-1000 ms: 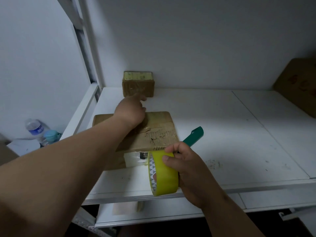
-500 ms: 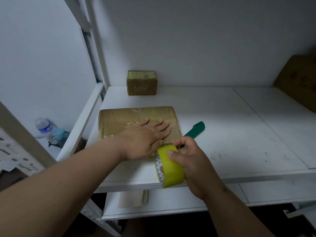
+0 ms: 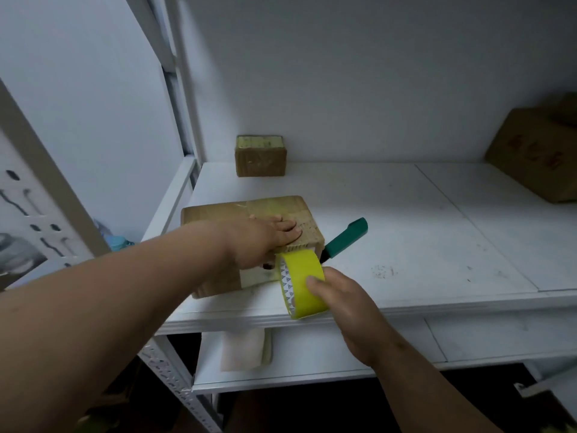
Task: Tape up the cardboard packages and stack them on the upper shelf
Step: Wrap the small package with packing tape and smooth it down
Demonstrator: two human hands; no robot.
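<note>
A flat cardboard package lies near the front left of the white shelf. My left hand presses flat on its top, fingers straight. My right hand grips a yellow tape roll at the package's front right corner, with tape running onto the front face. A smaller taped cardboard package stands against the back wall.
A green-handled cutter lies on the shelf just right of the package. A large cardboard box leans at the far right. A lower shelf holds a pale folded item. The shelf's upright post is at lower left.
My left hand came back from the far edge and now lies flat on the package top. The tape roll has been drawn down and forward from the package's front edge.
</note>
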